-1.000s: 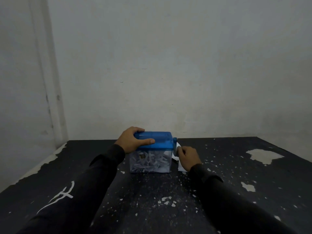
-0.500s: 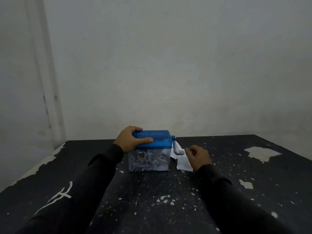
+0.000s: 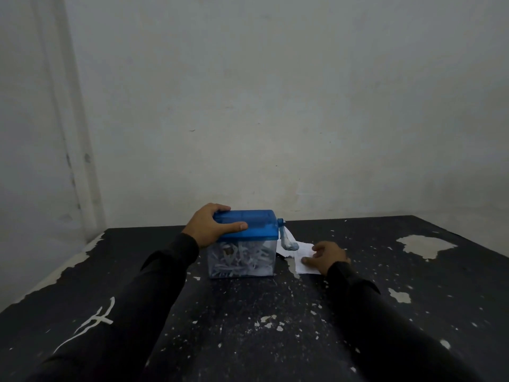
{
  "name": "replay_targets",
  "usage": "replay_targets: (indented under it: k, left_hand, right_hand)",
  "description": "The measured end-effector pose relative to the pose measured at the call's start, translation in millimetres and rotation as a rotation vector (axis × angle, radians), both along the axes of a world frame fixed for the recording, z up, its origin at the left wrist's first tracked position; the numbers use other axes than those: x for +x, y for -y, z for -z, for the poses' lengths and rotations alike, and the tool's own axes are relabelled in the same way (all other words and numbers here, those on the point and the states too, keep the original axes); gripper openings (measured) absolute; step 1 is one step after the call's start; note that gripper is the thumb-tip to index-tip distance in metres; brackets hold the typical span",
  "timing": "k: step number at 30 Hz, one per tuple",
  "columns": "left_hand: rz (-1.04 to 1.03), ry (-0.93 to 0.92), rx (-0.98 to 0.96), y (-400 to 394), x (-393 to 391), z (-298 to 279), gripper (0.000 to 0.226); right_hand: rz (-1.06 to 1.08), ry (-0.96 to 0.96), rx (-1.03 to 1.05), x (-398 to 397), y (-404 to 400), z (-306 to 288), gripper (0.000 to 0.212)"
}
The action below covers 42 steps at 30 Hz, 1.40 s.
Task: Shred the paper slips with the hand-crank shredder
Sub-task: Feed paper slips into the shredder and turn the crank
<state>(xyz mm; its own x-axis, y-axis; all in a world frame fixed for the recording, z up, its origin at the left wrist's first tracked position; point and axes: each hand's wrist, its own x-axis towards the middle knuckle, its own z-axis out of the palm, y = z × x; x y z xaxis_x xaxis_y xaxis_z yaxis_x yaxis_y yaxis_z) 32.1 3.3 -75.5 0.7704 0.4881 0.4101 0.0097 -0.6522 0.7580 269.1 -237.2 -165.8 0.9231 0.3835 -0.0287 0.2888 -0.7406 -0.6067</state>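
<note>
Since the earlier frame, right hand has left the crank for the paper slips on the tabletop; fingers rest flat, grasping nothing. Left hand clasps the shredder lid. Its bin holds shreds: partly done. Remaining slip count probably indeterminate; hand covers them.

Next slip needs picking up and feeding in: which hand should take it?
Right, probably. The right hand already rests on the paper slips beside the crank. The left hand grips the shredder lid, steadying it, and is farther from the slips.
</note>
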Motion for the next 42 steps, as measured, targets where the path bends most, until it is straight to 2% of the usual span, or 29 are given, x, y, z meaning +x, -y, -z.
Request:
replay_targets:
  k: [3, 4, 7, 8, 11, 14, 16, 18, 22, 25, 27, 28, 30, 33, 39, 42]
  left_hand:
    - [0.002, 0.012, 0.002, 1, -1, 0, 0.106]
    - [0.004, 0.014, -0.003, 1, -1, 1, 0.105]
    - [-0.001, 0.014, -0.011, 0, -1, 2, 0.092]
    - [-0.002, 0.014, -0.016, 0, 0, 2, 0.088]
    - [-0.002, 0.018, -0.019, -1, 1, 2, 0.084]
    - [-0.006, 0.019, -0.016, 0, 0, 2, 0.084]
    - [-0.004, 0.021, -0.014, 0, 0, 2, 0.090]
    - [-0.004, 0.026, -0.012, 0, 0, 2, 0.097]
    - [0.003, 0.029, -0.012, 0, -1, 2, 0.096]
    - [0.001, 0.030, -0.009, 0, 0, 2, 0.088]
    - [0.005, 0.037, -0.017, 0, -1, 2, 0.094]
    - [0.004, 0.034, -0.015, -1, -1, 2, 0.096]
    - [0.004, 0.024, -0.002, -1, -1, 2, 0.094]
    - [0.004, 0.029, -0.002, -1, -1, 3, 0.092]
    - [-0.004, 0.015, 0.008, -2, 0, 3, 0.082]
    - [-0.004, 0.010, -0.003, -3, 0, 3, 0.083]
  right_hand:
    - [0.000, 0.026, 0.067, -7, 4, -4, 0.050]
    - [0.000, 0.067, 0.037, -9, 5, -4, 0.053]
    - [-0.047, 0.202, -0.266, -21, 8, -10, 0.080]
    - [-0.075, 0.220, -0.330, -24, 8, -11, 0.083]
    - [-0.104, 0.156, -0.300, -23, 5, -12, 0.071]
    - [-0.087, 0.152, -0.185, -20, 3, -9, 0.047]
    - [-0.067, 0.138, -0.109, -17, 3, -7, 0.032]
    - [-0.062, 0.107, -0.042, -17, 3, -7, 0.029]
    - [-0.069, 0.057, 0.053, -12, 7, -10, 0.065]
    - [-0.132, 0.036, -0.103, 2, 8, -8, 0.092]
    - [-0.198, 0.051, -0.196, 1, 10, -10, 0.092]
    - [-0.234, 0.064, -0.184, -4, 11, -12, 0.089]
    - [-0.267, 0.067, -0.028, -12, 13, -15, 0.085]
    - [-0.218, 0.048, 0.198, -16, 12, -18, 0.086]
    - [-0.072, 0.025, 0.383, -17, 15, -20, 0.075]
    - [-0.027, 0.040, 0.387, -17, 17, -21, 0.056]
